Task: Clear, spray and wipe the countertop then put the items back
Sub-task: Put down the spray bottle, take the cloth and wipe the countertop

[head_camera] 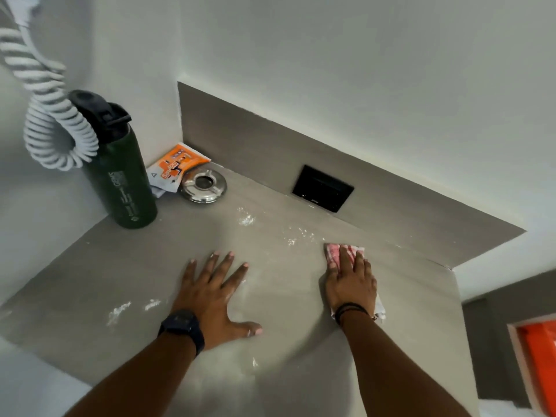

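The grey countertop (126, 275) carries white patches of spray or foam in several spots. My right hand (350, 281) lies flat on a pink-and-white cloth (332, 251), pressing it to the counter near the back right. My left hand (210, 293) rests flat on the counter with its fingers spread and nothing in it. In the back left corner stand a dark green bottle (126, 182) with a black lid, an orange-and-white packet (176, 167) leaning in the corner, and a round metal ashtray (203, 185).
A white coiled cord (51, 115) hangs from the left wall beside the bottle. A black rectangular plate (322, 188) sits in the grey backsplash. The counter ends at the right edge, beyond which an orange object (538, 356) shows lower down.
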Demonstrator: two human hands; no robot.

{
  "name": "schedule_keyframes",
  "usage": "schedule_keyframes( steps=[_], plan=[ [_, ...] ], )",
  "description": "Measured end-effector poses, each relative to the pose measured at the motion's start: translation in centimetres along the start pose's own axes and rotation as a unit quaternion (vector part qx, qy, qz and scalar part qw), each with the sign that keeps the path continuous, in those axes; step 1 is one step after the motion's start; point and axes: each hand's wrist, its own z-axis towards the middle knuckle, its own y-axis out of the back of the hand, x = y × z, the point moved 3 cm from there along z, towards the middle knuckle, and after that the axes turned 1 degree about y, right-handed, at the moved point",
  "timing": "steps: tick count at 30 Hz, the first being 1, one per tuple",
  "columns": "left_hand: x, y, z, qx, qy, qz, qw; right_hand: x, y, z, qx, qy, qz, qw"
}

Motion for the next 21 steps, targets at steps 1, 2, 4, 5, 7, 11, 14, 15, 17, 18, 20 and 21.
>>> schedule_keyframes(
  steps=[1,2,4,5,7,11,14,15,17,18,20,21],
  plan=[
    [-0.1,0.0,-0.1,0.000,-0.001,-0.004,1.000,0.5,0.0,1.1,0.000,0.001,-0.001,1.000],
    [-0.1,0.0,0.0,0.001,0.001,-0.009,1.000,1.3,-0.1,2.3,-0.002,0.005,-0.002,1.000],
    [-0.1,0.2,0.1,0.003,0.002,-0.015,1.000,2.8,-0.3,4.5,-0.004,0.015,-0.003,1.000],
    [-0.1,0.2,0.1,0.003,0.000,-0.015,1.000,3.7,-0.5,5.5,-0.003,0.023,-0.004,1.000],
    [-0.1,0.4,0.1,-0.003,-0.002,-0.021,1.000,5.5,-0.9,6.8,-0.002,0.038,-0.003,0.999],
    [-0.3,0.7,0.1,-0.013,-0.015,-0.044,0.999,7.6,-1.6,8.0,-0.014,0.037,-0.007,0.999],
    [-0.4,0.8,0.1,-0.006,-0.022,-0.045,0.999,7.9,-1.8,7.9,0.000,0.058,-0.022,0.998],
    [-0.4,0.8,0.1,-0.004,-0.021,-0.046,0.999,8.3,-1.8,7.9,0.009,0.075,-0.022,0.997],
    [-0.4,0.9,0.1,-0.003,-0.019,-0.043,0.999,10.2,-2.1,7.8,0.021,0.122,-0.019,0.992],
    [-0.5,1.0,0.1,-0.005,-0.017,-0.042,0.999,11.4,-2.3,7.6,0.022,0.150,-0.017,0.988],
    [-0.4,1.1,0.1,-0.007,-0.012,-0.042,0.999,13.7,-3.0,6.9,0.023,0.195,-0.015,0.980],
    [-0.4,1.1,0.1,-0.007,-0.010,-0.040,0.999,14.6,-3.3,6.4,0.027,0.212,-0.016,0.977]
  ],
)
